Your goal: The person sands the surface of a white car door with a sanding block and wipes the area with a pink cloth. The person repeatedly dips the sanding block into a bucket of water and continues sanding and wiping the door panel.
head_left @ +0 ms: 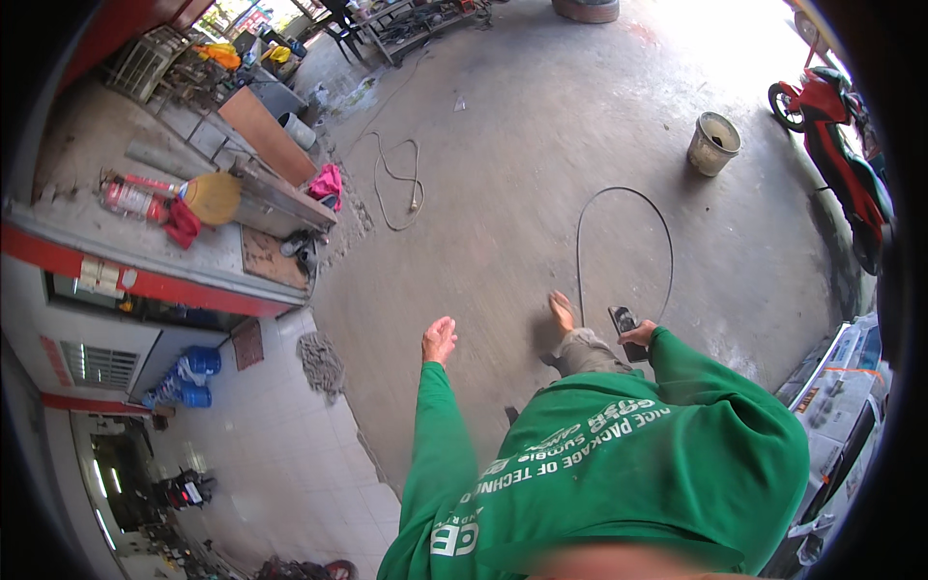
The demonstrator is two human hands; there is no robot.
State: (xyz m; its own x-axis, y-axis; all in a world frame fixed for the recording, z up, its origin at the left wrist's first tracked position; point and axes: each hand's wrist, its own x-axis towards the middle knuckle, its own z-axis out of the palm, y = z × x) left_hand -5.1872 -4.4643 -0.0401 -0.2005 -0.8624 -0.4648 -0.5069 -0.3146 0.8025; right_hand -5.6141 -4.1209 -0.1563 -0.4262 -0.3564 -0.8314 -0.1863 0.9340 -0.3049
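Note:
My right hand (637,334) is closed around a dark, boxy handheld object (623,321), whose exact kind I cannot make out. From beside that hand a thin black cable (671,242) arcs out over the concrete floor in a wide loop and comes back near my foot (561,311). Whether the cable joins the held object is hard to see. My left hand (440,339) hangs in the air over the floor, palm inward, fingers loosely extended and nothing in them. Green sleeves cover both arms.
A dirty bucket (714,144) and a red motorcycle (839,145) stand at the right. A pale cord (419,184) lies on the floor ahead. Leftward are a raised ledge with a broom (211,198), a grey rag (320,365) and white tiles (280,425). Boxes (841,406) edge the near right.

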